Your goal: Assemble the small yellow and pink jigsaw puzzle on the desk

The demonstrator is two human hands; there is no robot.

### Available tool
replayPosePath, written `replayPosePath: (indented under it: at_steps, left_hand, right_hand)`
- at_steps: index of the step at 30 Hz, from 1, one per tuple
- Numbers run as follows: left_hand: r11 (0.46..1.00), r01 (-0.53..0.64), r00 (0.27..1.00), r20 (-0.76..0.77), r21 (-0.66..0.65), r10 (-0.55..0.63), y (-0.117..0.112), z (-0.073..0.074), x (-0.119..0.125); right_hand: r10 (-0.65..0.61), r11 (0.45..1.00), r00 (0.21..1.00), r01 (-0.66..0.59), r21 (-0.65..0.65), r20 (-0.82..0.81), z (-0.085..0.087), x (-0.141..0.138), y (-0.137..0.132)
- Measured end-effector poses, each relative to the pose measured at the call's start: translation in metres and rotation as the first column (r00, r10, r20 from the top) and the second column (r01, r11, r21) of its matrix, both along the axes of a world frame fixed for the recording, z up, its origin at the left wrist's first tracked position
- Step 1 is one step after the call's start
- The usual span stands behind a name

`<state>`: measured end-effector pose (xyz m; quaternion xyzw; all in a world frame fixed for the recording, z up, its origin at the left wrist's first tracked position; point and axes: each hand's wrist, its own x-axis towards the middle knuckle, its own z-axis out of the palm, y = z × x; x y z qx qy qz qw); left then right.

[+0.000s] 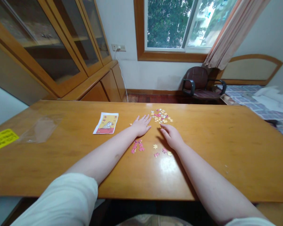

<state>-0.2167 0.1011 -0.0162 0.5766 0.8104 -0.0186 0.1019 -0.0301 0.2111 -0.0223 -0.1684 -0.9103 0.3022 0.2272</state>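
Observation:
My left hand (141, 125) lies palm down on the table with its fingers spread, just left of a heap of jigsaw pieces (160, 116). The heap mixes yellow, pink and pale pieces. Above the wood, near the heap's front side, my right hand (171, 135) has its thumb and forefinger apart, and I see nothing between them. A cluster of pink jigsaw pieces (138, 146) sits below my left wrist. Between my forearms are a few loose ones: a yellow piece (155, 146), a pink piece (157, 154) and others beside my right forearm. Part of a piece shows behind my left hand.
A picture card (106, 123) with a white animal on yellow and pink lies left of my hands. Farther left are a clear plastic bag (41, 129) and a yellow label (3, 140). The wooden table (226, 135) has a chair (200, 81) beyond its far edge.

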Motion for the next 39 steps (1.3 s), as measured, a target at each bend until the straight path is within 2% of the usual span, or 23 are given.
replayPosePath:
  at_steps: [5,9,11,13,17,20,23,27,30,33,36,39]
  left_hand:
    - [0.997,-0.072,0.996,0.054,0.041,0.070,-0.016,0.001,-0.022]
    - [0.990,-0.085,0.988,0.137,0.112,0.069,-0.036,0.009,-0.032]
    - [0.990,-0.038,0.992,0.126,0.135,0.020,-0.052,0.016,-0.032]
    - [0.993,0.057,0.994,0.090,0.104,-0.066,-0.070,0.021,-0.028]
    - [0.996,0.093,0.996,0.009,0.006,-0.093,-0.095,0.017,-0.020]
    - [0.997,0.076,0.997,-0.006,-0.012,-0.076,-0.095,0.006,-0.022]
    - [0.998,0.056,0.998,-0.010,0.011,-0.056,-0.086,-0.001,-0.030]
    - [0.998,0.030,1.000,0.005,0.056,-0.030,-0.081,0.007,-0.034]
    - [0.987,0.050,0.999,-0.013,0.151,-0.048,-0.097,0.023,-0.028]
    - [0.981,0.167,0.982,0.077,0.098,-0.174,-0.123,0.035,-0.014]
    - [0.970,0.239,0.958,0.149,0.055,-0.244,-0.141,0.032,0.005]
    - [0.963,0.268,0.949,0.164,0.026,-0.268,-0.138,0.021,0.028]
  right_hand:
    - [0.003,1.000,1.000,-0.003,-0.008,-0.006,0.000,-0.001,0.000]
    - [-0.001,1.000,1.000,0.001,-0.007,-0.009,-0.002,-0.001,0.002]
    - [-0.001,1.000,1.000,0.001,-0.011,-0.008,-0.003,-0.001,0.002]
    - [-0.002,1.000,1.000,0.002,-0.018,-0.006,-0.003,-0.001,0.002]
    - [0.002,1.000,1.000,-0.002,-0.022,0.005,-0.002,-0.002,0.001]
    - [0.005,1.000,1.000,-0.004,-0.020,0.011,-0.002,-0.002,0.001]
    - [-0.001,1.000,1.000,0.001,-0.017,0.009,-0.001,-0.001,0.001]
    - [-0.010,1.000,1.000,0.010,-0.023,0.007,0.000,0.001,0.001]
    - [-0.010,1.000,1.000,0.010,-0.027,0.005,-0.001,0.000,0.001]
    - [-0.004,1.000,1.000,0.004,-0.022,0.002,-0.003,-0.001,0.001]
    - [0.003,1.000,1.000,-0.002,-0.023,0.003,-0.003,-0.002,0.000]
    - [0.003,1.000,1.000,-0.003,-0.030,-0.003,-0.002,-0.002,-0.001]
